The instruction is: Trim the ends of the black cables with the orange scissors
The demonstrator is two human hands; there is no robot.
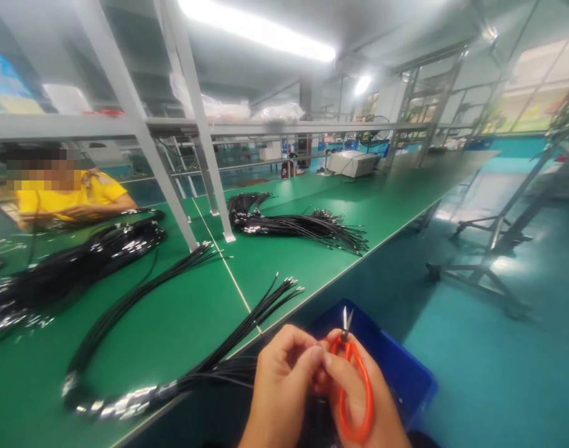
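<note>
My right hand (366, 386) holds a pair of scissors (369, 398) with orange-red handles, the slightly parted blades pointing up and away from me. My left hand (284, 379) is closed in a pinch, its fingertips meeting those of my right hand; whatever sits between them is too small or hidden to make out. A curved bundle of black cables (95, 323) with silvery tips lies on the green table (182, 317). Clear shiny wrap binds part of it. Some of its strands run over the table edge and disappear behind my left hand.
Below my hands is a blue bin (413, 376). Another black cable bundle (289, 225) lies farther along the table, and a big wrapped pile (79, 261) lies left. Grey shelf posts (205, 137) rise from the tabletop. A person in yellow (74, 196) sits across. Wheeled racks (490, 249) stand right.
</note>
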